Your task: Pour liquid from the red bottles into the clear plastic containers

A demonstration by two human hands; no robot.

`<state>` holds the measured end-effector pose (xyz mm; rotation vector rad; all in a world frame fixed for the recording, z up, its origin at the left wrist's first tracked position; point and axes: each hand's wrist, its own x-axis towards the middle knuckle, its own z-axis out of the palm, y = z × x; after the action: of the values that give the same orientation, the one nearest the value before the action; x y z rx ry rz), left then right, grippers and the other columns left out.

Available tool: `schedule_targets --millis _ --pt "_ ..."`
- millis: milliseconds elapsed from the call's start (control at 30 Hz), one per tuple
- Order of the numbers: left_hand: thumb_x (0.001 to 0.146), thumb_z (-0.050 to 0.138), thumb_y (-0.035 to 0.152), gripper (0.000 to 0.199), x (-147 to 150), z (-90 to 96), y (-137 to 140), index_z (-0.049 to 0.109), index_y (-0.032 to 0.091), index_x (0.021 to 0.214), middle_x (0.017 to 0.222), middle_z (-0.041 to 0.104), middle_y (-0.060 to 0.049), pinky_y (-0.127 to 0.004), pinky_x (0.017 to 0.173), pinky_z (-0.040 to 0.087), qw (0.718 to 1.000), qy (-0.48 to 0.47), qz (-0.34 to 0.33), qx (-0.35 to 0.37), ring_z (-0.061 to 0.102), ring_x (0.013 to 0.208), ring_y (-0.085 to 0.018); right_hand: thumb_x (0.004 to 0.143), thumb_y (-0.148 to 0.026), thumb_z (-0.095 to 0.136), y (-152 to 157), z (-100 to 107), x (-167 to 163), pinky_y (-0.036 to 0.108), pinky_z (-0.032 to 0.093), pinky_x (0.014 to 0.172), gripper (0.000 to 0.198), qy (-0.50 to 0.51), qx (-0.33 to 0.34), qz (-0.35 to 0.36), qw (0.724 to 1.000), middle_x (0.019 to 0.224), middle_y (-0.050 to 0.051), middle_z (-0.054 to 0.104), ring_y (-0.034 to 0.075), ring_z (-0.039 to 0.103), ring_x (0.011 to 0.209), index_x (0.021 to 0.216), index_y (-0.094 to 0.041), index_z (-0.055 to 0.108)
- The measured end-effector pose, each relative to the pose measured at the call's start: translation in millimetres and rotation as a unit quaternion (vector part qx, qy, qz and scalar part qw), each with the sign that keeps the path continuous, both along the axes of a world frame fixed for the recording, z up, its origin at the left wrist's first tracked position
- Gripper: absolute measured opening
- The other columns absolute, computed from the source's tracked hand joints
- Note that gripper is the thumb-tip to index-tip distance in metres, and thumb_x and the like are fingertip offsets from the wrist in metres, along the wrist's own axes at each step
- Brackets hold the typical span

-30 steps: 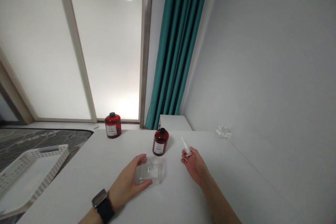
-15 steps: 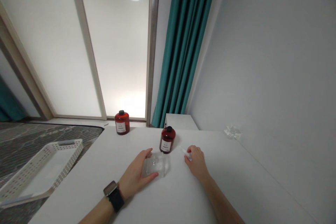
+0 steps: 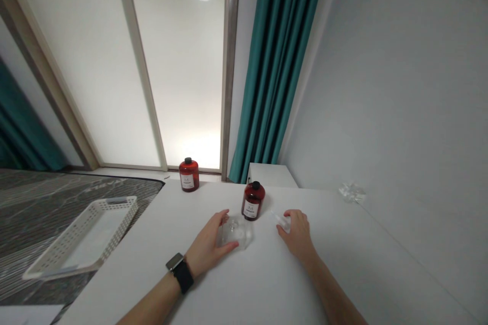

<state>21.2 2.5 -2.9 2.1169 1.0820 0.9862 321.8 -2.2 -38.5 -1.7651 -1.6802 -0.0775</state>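
My left hand (image 3: 208, 241), with a dark watch on its wrist, lies around the side of a clear plastic container (image 3: 237, 231) on the white table. Its thumb and fingers grip the container's near and far edges. A small translucent white piece (image 3: 282, 221) is held between the thumb and fingers of my right hand (image 3: 299, 237), low over the tabletop; its exact kind is too blurred to make out. Between the hands and a little farther back stands a red-brown bottle (image 3: 253, 201) with a black cap and white label, upright and close to the container.
A second red-brown bottle (image 3: 189, 175) stands near the table's far edge. Crumpled clear plastic (image 3: 352, 193) lies at the right by the wall. Left of the table (image 3: 244, 294), a white perforated basket (image 3: 114, 233) sits lower down. A white cabinet (image 3: 272, 174) is behind the table.
My view has turned slightly left, so everything appears farther right. Both hands keep their holds, with hardly any movement relative to the bottles.
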Motion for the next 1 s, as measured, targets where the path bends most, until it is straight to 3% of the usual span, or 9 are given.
schedule_targets --millis 133,267,467,600,700,800,1000 --pt "0.077 0.073 0.023 0.057 0 5.4 -1 0.049 0.017 0.128 0.126 0.061 -0.014 -0.049 0.102 0.048 1.000 0.004 0.001 -0.001 0.060 0.116 -0.029 0.074 -0.025 0.059 -2 -1 -2 0.048 0.040 0.088 0.026 0.013 0.015 0.008 1.000 0.101 0.009 0.057 0.031 0.050 0.100 0.099 -0.022 0.052" --pt "0.076 0.072 0.022 0.058 0 4.4 -1 0.049 0.017 0.129 0.125 0.060 -0.014 -0.049 0.102 0.047 1.000 -0.001 -0.003 0.002 0.059 0.115 -0.029 0.076 -0.026 0.058 -5 -1 -8 0.052 0.040 0.090 0.037 0.028 0.037 0.031 0.998 0.108 0.010 0.057 0.032 0.050 0.105 0.113 -0.022 0.050" --pt "0.076 0.073 0.030 0.084 -5 -3.8 3 0.027 0.018 0.146 0.137 0.049 -0.019 -0.055 0.107 0.037 0.999 -0.036 -0.020 0.010 0.049 0.126 -0.034 0.085 -0.027 0.050 -5 20 -25 0.054 0.041 0.097 0.039 0.068 0.084 0.099 0.989 0.115 0.012 0.055 0.030 0.051 0.111 0.123 -0.021 0.044" --pt "0.092 0.052 0.033 0.061 -8 1.5 3 0.026 0.020 0.145 0.133 0.049 -0.016 -0.054 0.105 0.038 0.996 -0.064 -0.011 0.054 0.049 0.123 -0.031 0.088 -0.025 0.050 10 52 -48 0.046 0.049 0.093 0.041 0.090 0.081 0.160 0.980 0.121 0.012 0.053 0.027 0.052 0.114 0.128 -0.022 0.041" --pt "0.096 0.046 0.031 0.050 -9 6.2 3 0.031 0.020 0.142 0.127 0.051 -0.015 -0.051 0.102 0.041 0.995 -0.067 -0.005 0.078 0.051 0.117 -0.029 0.084 -0.028 0.057 33 71 -64 0.048 0.047 0.098 0.051 0.097 0.073 0.175 0.977 0.128 0.013 0.049 0.028 0.049 0.121 0.132 -0.022 0.040" --pt "0.095 0.046 0.029 0.046 -11 8.0 4 0.035 0.020 0.138 0.122 0.053 -0.014 -0.049 0.099 0.044 0.993 -0.071 0.009 0.090 0.053 0.113 -0.027 0.076 -0.029 0.068 56 78 -75 0.050 0.043 0.101 0.058 0.099 0.048 0.181 0.977 0.126 0.012 0.051 0.030 0.050 0.120 0.130 -0.023 0.044" --pt "0.092 0.052 0.025 0.036 -13 7.9 7 0.045 0.019 0.127 0.112 0.058 -0.010 -0.045 0.093 0.048 0.989 -0.068 0.055 0.117 0.058 0.104 -0.025 0.069 -0.028 0.074 77 84 -78 0.043 0.049 0.090 0.050 0.110 -0.001 0.192 0.975 0.108 0.005 0.061 0.025 0.062 0.099 0.114 -0.024 0.053"
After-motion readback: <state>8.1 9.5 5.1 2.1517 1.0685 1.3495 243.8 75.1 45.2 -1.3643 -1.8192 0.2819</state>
